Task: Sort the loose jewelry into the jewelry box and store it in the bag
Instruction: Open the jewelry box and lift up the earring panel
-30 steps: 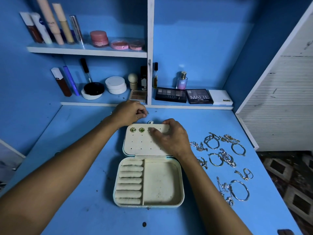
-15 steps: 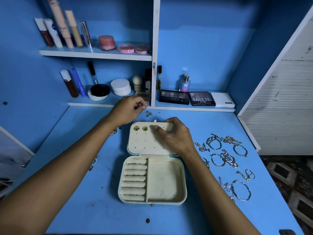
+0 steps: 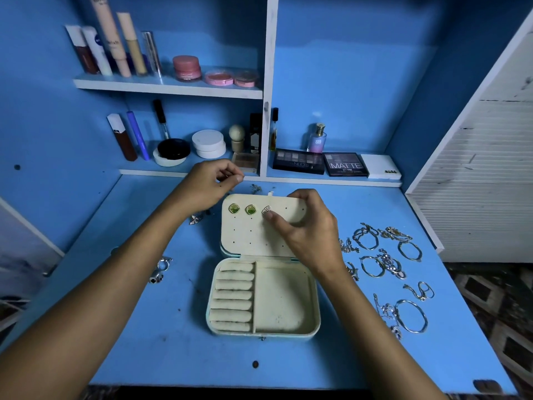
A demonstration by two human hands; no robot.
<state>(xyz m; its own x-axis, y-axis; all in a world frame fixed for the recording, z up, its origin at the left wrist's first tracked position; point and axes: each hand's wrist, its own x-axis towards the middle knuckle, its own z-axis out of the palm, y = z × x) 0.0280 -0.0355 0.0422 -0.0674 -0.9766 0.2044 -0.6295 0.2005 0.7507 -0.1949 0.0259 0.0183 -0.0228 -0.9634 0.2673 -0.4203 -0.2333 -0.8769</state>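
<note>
Right hand gripped the far edge of the lid of the open box at the desk's middle, thumb at a silver stud right of two green studs. Left hand hovered left of the lid, fingertips pinched together (on a backing, perhaps; too small to tell). Letting go early could let the stud slip from its hole. Bangles and chains lay loose at the right, where a sweeping forearm could scatter them.
</note>
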